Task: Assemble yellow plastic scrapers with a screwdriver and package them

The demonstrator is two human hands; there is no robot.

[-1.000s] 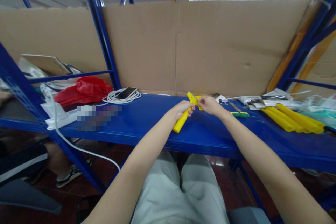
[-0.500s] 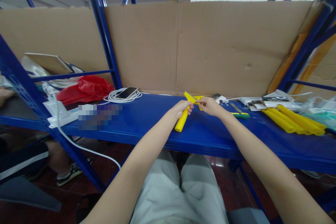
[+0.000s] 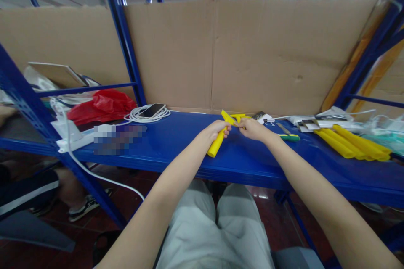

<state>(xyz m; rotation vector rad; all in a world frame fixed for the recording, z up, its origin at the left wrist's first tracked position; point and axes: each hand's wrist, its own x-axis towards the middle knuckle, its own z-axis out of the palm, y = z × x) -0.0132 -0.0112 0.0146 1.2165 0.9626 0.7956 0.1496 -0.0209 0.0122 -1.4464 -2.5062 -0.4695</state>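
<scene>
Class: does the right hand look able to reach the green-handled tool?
Probably yes: the green-handled tool lies nearby with nothing on top, though the right hand is busy at the held yellow piece.

Yellow tube (image 3: 215, 147) in left grip (image 3: 221, 128), right grip (image 3: 250, 128) near its upper end, blue shelf (image 3: 170, 136) beneath.

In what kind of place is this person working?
Probably a workshop or assembly area: a blue metal bench, backed by cardboard, holds a green-handled tool and a row of yellow tubes.
</scene>
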